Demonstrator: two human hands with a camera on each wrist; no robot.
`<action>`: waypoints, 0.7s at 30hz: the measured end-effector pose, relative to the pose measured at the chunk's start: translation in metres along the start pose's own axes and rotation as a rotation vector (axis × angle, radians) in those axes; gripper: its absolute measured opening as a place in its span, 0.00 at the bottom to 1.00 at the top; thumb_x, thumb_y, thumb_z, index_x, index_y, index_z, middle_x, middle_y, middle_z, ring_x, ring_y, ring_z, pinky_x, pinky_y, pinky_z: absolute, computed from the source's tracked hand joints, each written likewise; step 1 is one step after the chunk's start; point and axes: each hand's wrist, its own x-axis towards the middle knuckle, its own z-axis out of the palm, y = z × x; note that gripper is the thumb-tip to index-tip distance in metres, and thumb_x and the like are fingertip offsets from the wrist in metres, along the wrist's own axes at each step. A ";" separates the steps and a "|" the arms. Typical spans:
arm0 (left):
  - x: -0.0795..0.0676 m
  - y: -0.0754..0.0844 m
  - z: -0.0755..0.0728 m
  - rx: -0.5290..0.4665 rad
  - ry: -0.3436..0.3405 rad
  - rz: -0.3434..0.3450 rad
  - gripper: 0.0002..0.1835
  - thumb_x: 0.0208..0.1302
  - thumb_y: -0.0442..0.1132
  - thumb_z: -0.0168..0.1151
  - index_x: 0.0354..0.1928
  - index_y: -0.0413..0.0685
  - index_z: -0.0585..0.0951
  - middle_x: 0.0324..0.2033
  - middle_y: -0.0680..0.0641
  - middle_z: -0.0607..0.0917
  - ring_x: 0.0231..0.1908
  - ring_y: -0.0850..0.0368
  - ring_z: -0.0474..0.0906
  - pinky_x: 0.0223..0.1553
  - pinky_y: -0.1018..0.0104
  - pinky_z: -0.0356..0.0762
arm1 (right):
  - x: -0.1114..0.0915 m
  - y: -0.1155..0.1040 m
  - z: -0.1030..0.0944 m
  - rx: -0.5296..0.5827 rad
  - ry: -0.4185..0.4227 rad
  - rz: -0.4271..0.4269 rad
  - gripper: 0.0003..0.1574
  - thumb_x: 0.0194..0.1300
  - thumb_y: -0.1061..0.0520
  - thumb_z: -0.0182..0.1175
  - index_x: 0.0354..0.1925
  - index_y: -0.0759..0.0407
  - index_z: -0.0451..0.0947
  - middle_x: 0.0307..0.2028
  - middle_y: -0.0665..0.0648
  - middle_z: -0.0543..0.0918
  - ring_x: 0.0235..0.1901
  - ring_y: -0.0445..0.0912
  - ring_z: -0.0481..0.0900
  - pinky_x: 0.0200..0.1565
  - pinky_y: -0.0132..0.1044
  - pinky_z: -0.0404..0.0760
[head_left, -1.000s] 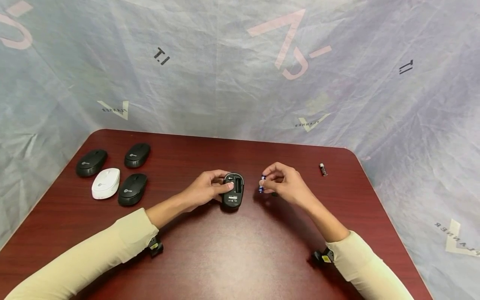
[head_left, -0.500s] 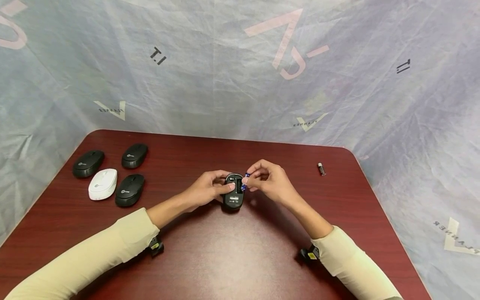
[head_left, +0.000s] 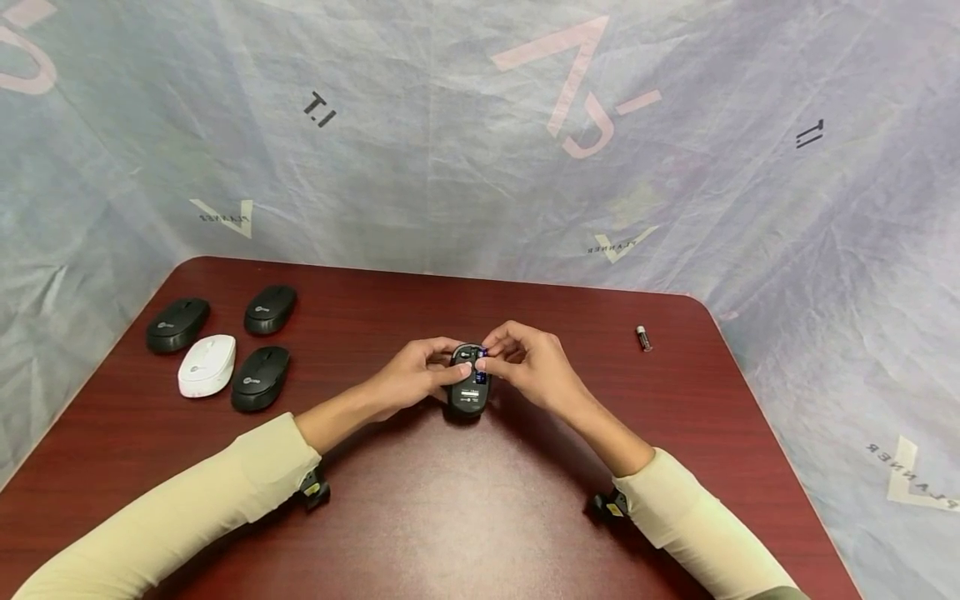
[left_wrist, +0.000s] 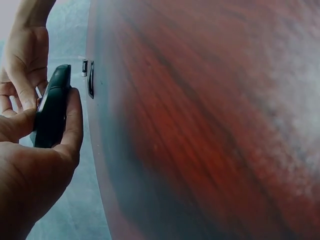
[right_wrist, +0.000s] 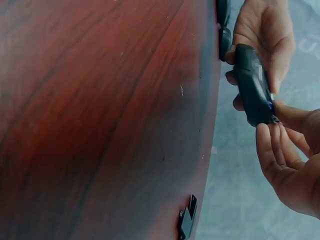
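While the left hand [head_left: 414, 372] gripped an upturned black computer mouse [head_left: 467, 397] over the table [head_left: 465, 508] (head view), the right hand [head_left: 536, 367] pinched a blue battery [head_left: 481, 378] at its underside. Left wrist: mouse appeared edge-on. Right wrist: battery was mostly hidden.

Blue battery [head_left: 481, 378] (partly out of sight)

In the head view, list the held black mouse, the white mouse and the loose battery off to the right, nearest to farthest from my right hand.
From the right hand:
1. Held black mouse: right beside it, in the left hand.
2. Loose battery: off to the right.
3. White mouse: far to the left, among other mice.
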 end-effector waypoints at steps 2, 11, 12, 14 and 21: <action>0.000 0.001 0.000 -0.011 0.003 0.002 0.24 0.84 0.31 0.63 0.76 0.31 0.75 0.60 0.29 0.88 0.48 0.53 0.93 0.48 0.55 0.98 | 0.000 -0.001 0.001 -0.014 0.000 -0.025 0.13 0.68 0.59 0.82 0.47 0.56 0.89 0.40 0.54 0.94 0.38 0.44 0.89 0.44 0.34 0.91; -0.001 0.004 0.000 -0.020 0.016 0.002 0.24 0.84 0.31 0.63 0.75 0.31 0.76 0.61 0.29 0.88 0.48 0.54 0.93 0.48 0.58 0.98 | -0.001 -0.002 0.004 -0.035 -0.030 -0.015 0.07 0.73 0.57 0.78 0.45 0.53 0.88 0.44 0.56 0.88 0.42 0.47 0.90 0.45 0.40 0.95; -0.001 0.005 0.000 -0.019 0.015 0.001 0.24 0.84 0.30 0.63 0.75 0.31 0.76 0.61 0.29 0.88 0.48 0.54 0.93 0.47 0.58 0.98 | -0.001 -0.002 0.004 0.012 -0.041 0.020 0.06 0.75 0.57 0.77 0.45 0.54 0.88 0.45 0.57 0.89 0.44 0.48 0.91 0.46 0.42 0.96; -0.002 0.005 0.000 -0.015 0.017 -0.001 0.24 0.84 0.31 0.63 0.76 0.32 0.76 0.62 0.29 0.88 0.48 0.55 0.93 0.47 0.57 0.97 | 0.001 -0.002 0.005 0.135 -0.074 0.109 0.07 0.78 0.57 0.74 0.49 0.57 0.86 0.49 0.60 0.88 0.46 0.49 0.92 0.47 0.48 0.98; -0.003 0.004 0.003 0.004 0.033 -0.001 0.24 0.83 0.31 0.65 0.75 0.33 0.76 0.60 0.31 0.87 0.47 0.52 0.93 0.49 0.54 0.98 | 0.008 0.000 0.003 0.561 -0.276 0.425 0.26 0.85 0.60 0.63 0.73 0.67 0.73 0.62 0.72 0.85 0.46 0.49 0.93 0.53 0.53 0.98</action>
